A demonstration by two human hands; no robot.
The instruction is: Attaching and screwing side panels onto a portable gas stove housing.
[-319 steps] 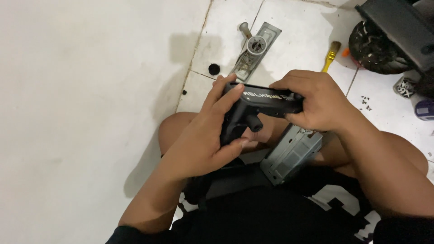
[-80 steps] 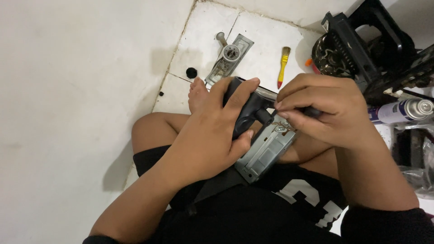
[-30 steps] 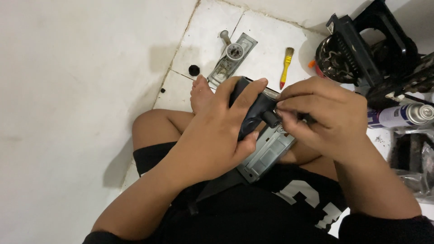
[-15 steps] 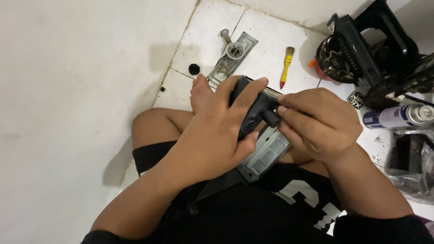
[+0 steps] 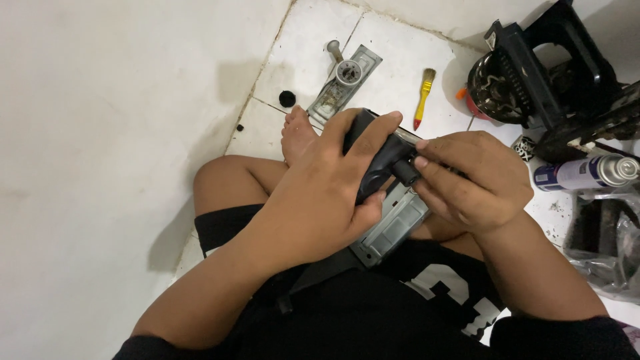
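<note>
A white tiled floor [image 5: 400,60] fills the upper frame, where a person sits cross-legged. At centre, the left hand [image 5: 320,193] is curled around a matt black plastic tool body [image 5: 373,153] that sits on a grey ribbed metal block [image 5: 393,230] in the lap, its long axis slanting from lower left to upper right. The right hand [image 5: 473,180] pinches a small black knob [image 5: 405,172] on the body's right side. A yellow-handled brush [image 5: 423,93] lies above.
</note>
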